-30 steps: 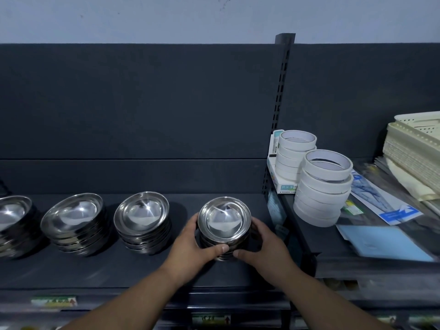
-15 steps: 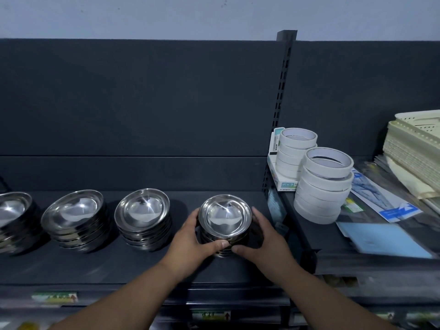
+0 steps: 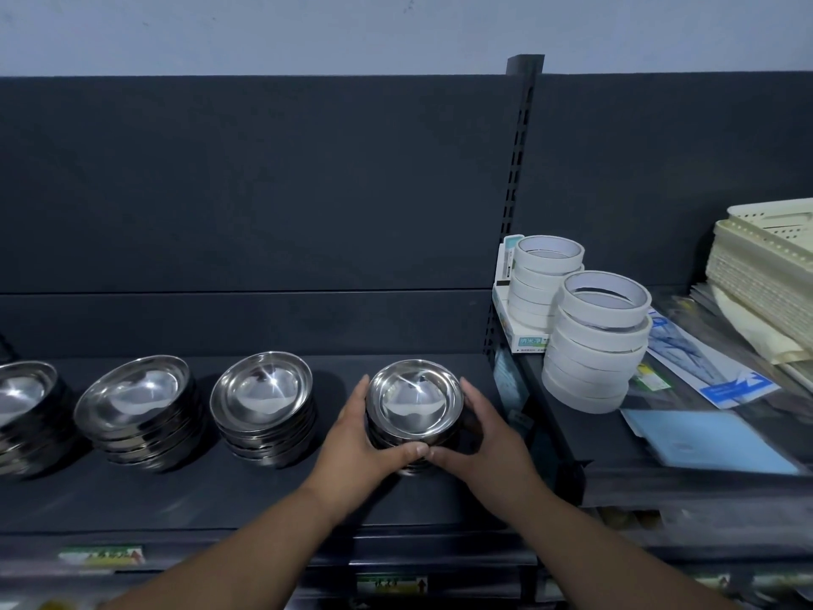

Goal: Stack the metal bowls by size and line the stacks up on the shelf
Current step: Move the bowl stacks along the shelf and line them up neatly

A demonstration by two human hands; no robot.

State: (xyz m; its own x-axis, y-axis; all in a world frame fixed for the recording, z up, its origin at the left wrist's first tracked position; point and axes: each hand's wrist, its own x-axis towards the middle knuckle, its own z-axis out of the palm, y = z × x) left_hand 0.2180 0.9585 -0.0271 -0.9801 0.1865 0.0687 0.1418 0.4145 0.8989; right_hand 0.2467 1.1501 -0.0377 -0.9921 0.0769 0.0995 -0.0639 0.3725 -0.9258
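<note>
Here, in the head view, the left hand [image 3: 360,438] and the right hand [image 3: 488,438] both curl round the smallest stack of shiny round steel bowls [image 3: 413,400], with the thumbs meeting at its front and the fingers going behind. This stack stands on the dark matte metal shelf [image 3: 264,490], at the right end of a row. It is apart from the next stack of wider steel bowls [image 3: 264,389]. A third bowl stack [image 3: 136,394] and a fourth bowl stack [image 3: 22,389], cut by the edge, follow to the left.

I judge that the step in hand is lining up this stack. The next move calls for a small slide, until its front is level with the neighbours, and then a gentle release.

The bowls are smooth, mirror-like and shallow, with flat rims. They are probably slippery, so the nested ones may shift. White tape rolls [image 3: 594,336] stand on the shelf to the right.
</note>
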